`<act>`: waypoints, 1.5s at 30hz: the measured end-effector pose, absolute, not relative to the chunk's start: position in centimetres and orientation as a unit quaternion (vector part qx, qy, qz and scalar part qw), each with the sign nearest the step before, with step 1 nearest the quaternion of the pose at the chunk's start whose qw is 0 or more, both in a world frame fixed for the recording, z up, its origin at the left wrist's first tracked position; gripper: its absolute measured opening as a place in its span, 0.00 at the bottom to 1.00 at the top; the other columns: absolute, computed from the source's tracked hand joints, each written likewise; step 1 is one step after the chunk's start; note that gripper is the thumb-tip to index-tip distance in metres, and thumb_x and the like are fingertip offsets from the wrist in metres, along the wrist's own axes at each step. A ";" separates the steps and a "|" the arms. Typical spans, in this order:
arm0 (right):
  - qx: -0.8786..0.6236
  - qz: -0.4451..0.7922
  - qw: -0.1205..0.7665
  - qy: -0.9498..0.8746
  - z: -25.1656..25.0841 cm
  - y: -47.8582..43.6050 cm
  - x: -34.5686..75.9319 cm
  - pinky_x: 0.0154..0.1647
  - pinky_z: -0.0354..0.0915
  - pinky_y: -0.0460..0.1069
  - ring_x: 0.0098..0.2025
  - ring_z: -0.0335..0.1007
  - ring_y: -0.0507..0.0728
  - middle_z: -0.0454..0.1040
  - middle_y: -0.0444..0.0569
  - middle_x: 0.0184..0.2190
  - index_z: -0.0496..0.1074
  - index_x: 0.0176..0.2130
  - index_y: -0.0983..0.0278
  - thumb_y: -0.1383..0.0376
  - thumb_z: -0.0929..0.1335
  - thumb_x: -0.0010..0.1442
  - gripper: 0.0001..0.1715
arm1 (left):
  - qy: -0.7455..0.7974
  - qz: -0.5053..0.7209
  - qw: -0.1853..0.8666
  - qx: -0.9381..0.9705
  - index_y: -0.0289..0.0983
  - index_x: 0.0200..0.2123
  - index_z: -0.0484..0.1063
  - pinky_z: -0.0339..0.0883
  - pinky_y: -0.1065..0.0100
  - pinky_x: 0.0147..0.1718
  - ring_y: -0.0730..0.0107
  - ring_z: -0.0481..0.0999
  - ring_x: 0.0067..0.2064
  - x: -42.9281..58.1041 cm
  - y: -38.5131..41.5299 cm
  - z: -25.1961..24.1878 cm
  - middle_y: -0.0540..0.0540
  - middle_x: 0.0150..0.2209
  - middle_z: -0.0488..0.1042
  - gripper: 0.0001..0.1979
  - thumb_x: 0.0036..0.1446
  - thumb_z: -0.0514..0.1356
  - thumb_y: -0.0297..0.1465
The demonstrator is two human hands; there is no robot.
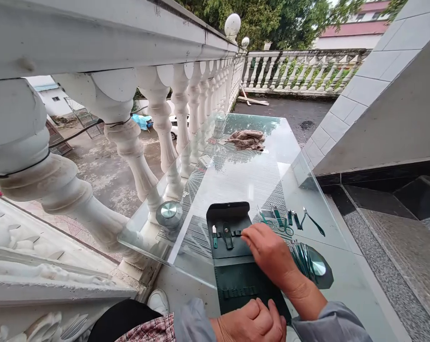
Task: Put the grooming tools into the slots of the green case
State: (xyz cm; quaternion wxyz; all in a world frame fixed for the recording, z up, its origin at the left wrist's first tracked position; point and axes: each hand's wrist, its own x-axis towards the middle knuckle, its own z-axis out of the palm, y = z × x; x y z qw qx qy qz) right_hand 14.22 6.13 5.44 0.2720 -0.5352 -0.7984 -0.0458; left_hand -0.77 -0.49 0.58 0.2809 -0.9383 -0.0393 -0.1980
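Outdoors on a terrace, beside a white balustrade [157, 118], at a glass table [243, 175]. Open dark green tool case [232, 256] lying flat, long axis running straight away from the body, lid end far, strap loops near. Right hand [268, 254] resting on the case's right edge, fingers bent and close together, tips pointing left toward the small tools [224, 235] strapped in the upper half; whether pinching anything, cannot tell. Left hand [252, 323] curled into a loose fist at the case's near end, pressing it down. Loose metal implements [289, 221] just beyond and right of the right hand, nearer to it than to the left. Crumpled cloth [247, 140] far ahead. Round metal cap [169, 213] well off to the left.
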 end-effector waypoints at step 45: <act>-0.545 -0.009 0.265 -0.795 4.1 7.0 9.7 0.36 0.59 0.49 0.36 0.62 0.55 0.69 0.49 0.32 0.71 0.38 0.63 0.66 0.60 0.63 0.11 | -0.062 -0.229 0.170 -0.956 0.33 0.39 0.68 0.61 0.62 0.39 0.65 0.71 0.40 -0.7 -0.8 -0.3 0.44 0.39 0.72 0.10 0.63 0.49 0.31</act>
